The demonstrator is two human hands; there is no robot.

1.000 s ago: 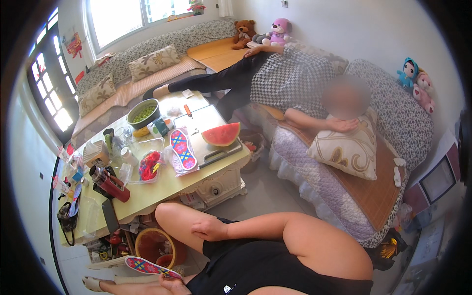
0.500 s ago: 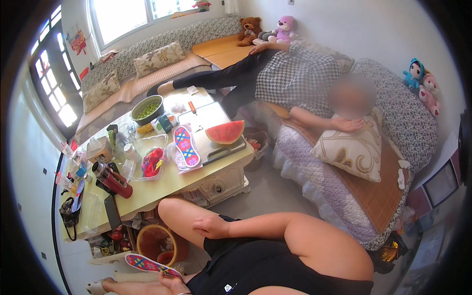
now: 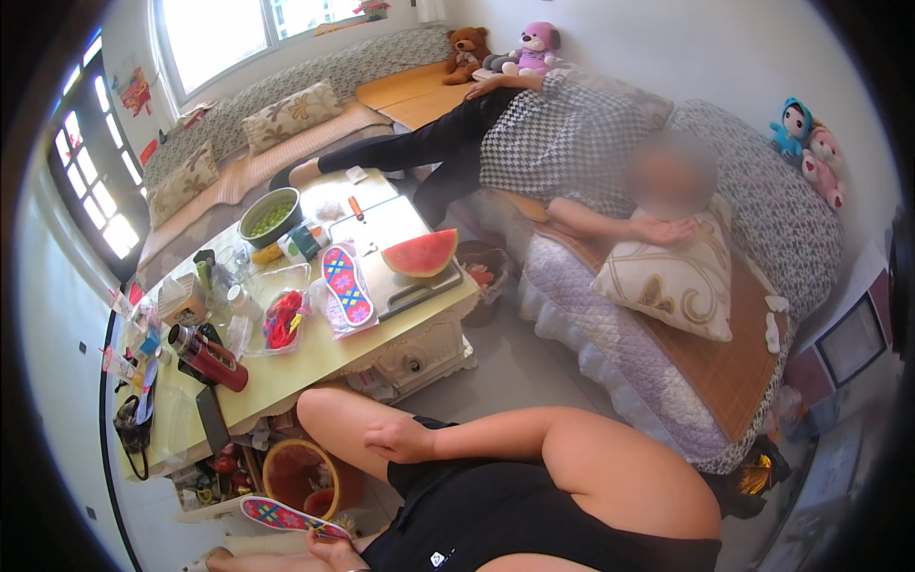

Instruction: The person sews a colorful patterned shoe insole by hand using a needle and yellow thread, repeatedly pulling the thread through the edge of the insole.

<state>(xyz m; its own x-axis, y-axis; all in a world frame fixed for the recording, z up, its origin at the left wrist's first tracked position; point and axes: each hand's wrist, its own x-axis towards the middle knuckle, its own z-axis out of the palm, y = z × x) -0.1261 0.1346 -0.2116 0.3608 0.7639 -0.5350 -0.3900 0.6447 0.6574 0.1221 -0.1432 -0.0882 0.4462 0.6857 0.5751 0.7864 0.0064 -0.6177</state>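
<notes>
My left hand (image 3: 334,551), low in the view, grips the near end of an embroidered insole (image 3: 281,515) with a bright red, blue and yellow pattern. The insole points away to the left, above my lower leg. My right hand (image 3: 400,440) is closed over my bare thigh, its fingers curled; whether something thin sits in them is hidden. On the table lies a second patterned insole (image 3: 346,284) on clear plastic wrapping. Beside it, a clear plastic tray (image 3: 303,334) holds bundles of red thread (image 3: 283,320).
The table (image 3: 353,345) carries a watermelon wedge (image 3: 421,254), a bowl of green fruit (image 3: 270,217), a red thermos (image 3: 212,358) and several bottles. Under its edge stands an orange bin (image 3: 310,474). A person (image 3: 562,143) reclines on the sofa, an arm by a cushion (image 3: 667,281).
The whole view has shifted slightly, so the room appears a little further left and up. Both hands keep almost the same pose, with the insole still in my left hand.
</notes>
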